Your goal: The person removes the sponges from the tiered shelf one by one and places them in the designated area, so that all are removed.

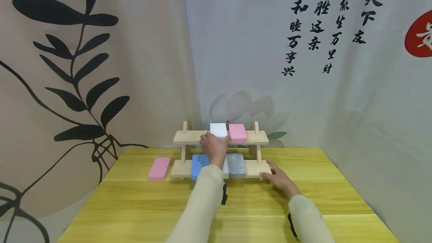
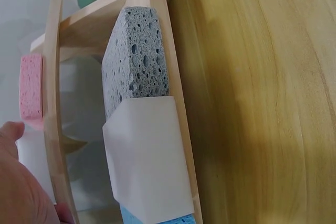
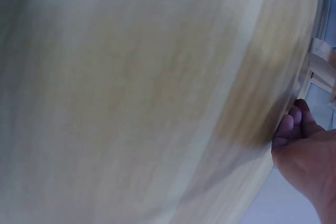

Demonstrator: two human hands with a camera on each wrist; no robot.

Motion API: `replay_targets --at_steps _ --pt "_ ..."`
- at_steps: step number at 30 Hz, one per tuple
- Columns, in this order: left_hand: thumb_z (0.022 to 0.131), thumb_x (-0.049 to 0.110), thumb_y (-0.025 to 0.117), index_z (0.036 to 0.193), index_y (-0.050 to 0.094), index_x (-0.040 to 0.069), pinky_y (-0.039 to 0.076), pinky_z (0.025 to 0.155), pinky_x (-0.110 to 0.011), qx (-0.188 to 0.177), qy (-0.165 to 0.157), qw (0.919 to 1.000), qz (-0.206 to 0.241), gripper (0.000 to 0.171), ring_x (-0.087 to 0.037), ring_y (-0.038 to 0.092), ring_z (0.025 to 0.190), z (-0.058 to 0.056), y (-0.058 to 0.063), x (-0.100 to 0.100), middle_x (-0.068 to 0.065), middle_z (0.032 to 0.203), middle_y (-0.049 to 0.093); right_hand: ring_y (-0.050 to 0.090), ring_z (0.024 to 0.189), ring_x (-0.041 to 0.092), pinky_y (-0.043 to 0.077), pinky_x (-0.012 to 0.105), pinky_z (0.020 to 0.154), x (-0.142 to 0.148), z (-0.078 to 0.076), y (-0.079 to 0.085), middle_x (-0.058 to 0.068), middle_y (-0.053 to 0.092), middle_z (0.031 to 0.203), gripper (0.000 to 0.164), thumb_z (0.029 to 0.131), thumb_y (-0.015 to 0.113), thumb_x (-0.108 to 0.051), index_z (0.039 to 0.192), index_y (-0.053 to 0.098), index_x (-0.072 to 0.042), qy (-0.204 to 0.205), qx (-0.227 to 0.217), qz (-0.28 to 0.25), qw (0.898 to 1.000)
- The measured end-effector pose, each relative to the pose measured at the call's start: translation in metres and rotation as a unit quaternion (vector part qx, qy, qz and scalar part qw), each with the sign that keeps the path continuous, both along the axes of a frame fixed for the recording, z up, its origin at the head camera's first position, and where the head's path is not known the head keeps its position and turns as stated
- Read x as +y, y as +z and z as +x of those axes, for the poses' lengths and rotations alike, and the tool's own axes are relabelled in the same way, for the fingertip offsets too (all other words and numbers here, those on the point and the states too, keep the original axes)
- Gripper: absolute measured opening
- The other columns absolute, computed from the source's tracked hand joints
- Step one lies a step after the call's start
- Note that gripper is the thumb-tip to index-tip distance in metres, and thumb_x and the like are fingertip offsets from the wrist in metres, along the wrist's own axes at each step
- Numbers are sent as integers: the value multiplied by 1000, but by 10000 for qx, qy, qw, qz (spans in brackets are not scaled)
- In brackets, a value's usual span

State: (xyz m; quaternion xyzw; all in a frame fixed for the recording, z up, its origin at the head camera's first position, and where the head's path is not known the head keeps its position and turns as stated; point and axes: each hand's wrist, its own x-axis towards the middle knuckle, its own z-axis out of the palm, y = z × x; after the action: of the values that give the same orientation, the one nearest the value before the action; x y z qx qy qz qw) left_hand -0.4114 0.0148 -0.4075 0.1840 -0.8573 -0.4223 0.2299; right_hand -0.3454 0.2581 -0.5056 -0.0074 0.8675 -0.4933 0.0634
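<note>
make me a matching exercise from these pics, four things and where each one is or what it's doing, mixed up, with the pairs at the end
1. left hand
2. blue block
3. right hand
4. grey block

A. rightmost block on the lower shelf
B. at the lower shelf's right end
C. grips the white block on the upper shelf
D. leftmost block on the lower shelf

Pairs: 1-C, 2-D, 3-B, 4-A

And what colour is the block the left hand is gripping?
The block the left hand grips is white; it shows best in the head view.
</note>
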Motion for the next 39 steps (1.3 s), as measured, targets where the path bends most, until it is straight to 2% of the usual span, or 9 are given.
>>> replay_targets --at_steps 5,13,24,32,39 --pt "72 47 85 118 57 -5 48 90 -47 -21 -40 10000 13 75 -34 50 106 1 -2 -1 -20 113 54 25 141 50 31 60 109 0 0 0 36 20 154 84 95 64 -41 159 17 -12 17 8 -51 10000" --pt "70 40 85 112 59 -7 47 88 -49 414 -40 9990 -159 68 -38 51 106 5 2 -16 -23 110 55 27 140 51 31 62 108 -2 4 3 37 22 153 84 96 63 -42 159 16 -11 84 22 -15 10000" --pt "68 38 84 108 60 -3 44 85 -48 813 -43 9965 -185 62 -36 50 103 9 25 -45 -20 109 52 27 139 52 33 63 106 1 1 1 40 25 151 85 95 64 -44 158 18 -9 134 75 120 9998" --pt "68 38 84 113 59 -4 41 90 -49 985 -79 9951 -90 66 -36 48 107 8 37 -67 -21 112 52 24 141 51 28 62 110 1 1 2 37 21 153 84 96 63 -43 158 18 -12 60 -11 191 9998" --pt "70 32 83 119 55 -4 39 92 -50 1215 -51 9925 -84 67 -37 48 107 7 53 -93 -22 111 54 26 139 52 29 63 109 0 0 0 39 22 152 86 95 64 -46 158 18 -11 35 -7 216 9998"
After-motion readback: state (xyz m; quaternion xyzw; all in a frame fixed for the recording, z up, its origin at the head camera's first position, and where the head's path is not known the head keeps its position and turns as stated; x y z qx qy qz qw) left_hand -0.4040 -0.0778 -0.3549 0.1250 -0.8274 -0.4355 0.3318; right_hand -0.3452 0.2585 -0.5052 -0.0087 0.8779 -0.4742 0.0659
